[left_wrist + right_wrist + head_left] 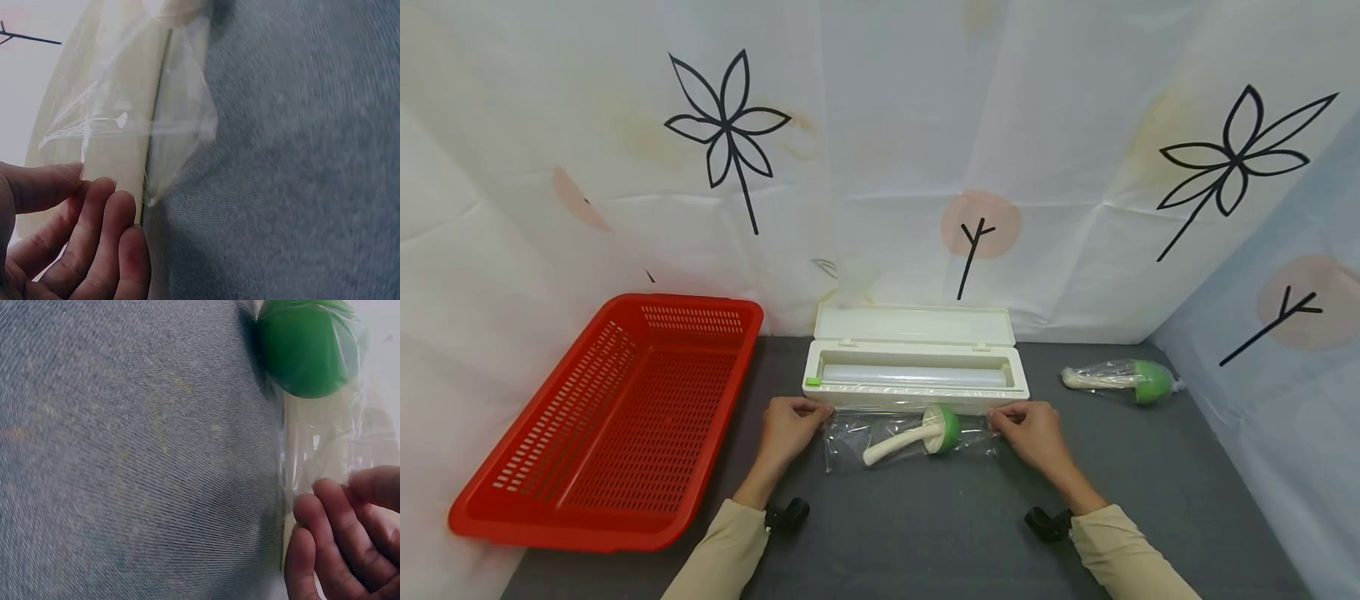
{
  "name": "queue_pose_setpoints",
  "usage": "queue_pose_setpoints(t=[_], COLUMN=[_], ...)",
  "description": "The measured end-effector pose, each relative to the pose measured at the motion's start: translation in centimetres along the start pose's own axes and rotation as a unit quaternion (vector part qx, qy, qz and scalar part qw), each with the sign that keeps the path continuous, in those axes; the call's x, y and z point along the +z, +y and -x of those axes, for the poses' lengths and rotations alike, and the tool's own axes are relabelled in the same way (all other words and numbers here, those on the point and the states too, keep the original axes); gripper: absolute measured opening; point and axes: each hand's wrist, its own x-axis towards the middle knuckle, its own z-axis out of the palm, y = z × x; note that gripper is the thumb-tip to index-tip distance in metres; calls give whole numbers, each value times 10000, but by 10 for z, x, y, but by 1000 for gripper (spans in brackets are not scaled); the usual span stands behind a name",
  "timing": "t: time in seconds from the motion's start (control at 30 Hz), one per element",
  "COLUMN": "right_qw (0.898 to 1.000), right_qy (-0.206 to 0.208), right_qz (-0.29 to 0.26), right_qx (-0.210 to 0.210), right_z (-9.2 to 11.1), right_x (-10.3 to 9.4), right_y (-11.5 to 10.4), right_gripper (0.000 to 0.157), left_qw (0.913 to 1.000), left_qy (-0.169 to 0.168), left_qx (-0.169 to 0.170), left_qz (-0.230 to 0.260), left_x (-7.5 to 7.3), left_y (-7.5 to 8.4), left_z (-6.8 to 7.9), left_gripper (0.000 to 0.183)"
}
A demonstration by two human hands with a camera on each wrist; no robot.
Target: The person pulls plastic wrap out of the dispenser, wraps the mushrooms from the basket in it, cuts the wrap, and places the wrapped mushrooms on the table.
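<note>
A toy mushroom (951, 430) with a white stem and green cap lies on a sheet of clear cling film (844, 450), in front of a white film dispenser (1022, 385). My left hand (788, 429) pinches the film's left edge between thumb and fingers, by the stem end. At the opposite edge, beyond the cap, my right hand (1033, 433) pinches the film likewise. The right wrist view shows the green cap (306, 347) under the film. Inside the dispenser, whose lid (913, 323) stands raised, is a film roll (913, 376).
A red plastic basket (741, 358) stands on the left of the dark table (917, 533). Toward the back right lies another green-and-white mushroom (1150, 382) in clear wrap. A green slider (813, 382) sits at the dispenser's left front. White printed cloth (880, 150) hangs behind.
</note>
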Motion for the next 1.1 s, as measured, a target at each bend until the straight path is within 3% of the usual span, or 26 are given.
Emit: queue_pose_setpoints(t=[0.23,0.57,0.87,1.1], right_qw=[9992,9966,9969,9967], right_qy=[295,441,560,530], right_qz=[231,690,558,600], right_qx=[149,-72,1,164], right_z=[0,0,1,3], right_x=[6,11,5,-5], right_y=[-1,3,9,11], right_gripper=[17,14,21,26], left_qw=[9997,9988,9989,9975], left_qy=[69,292,74,62], left_qx=[98,167,173,118], left_qz=[-207,-350,432,692], left_x=[0,2,-2,-9], left_y=[-2,-3,-5,-11], left_z=[-2,-3,-3,-3], left_gripper=[19,18,20,25])
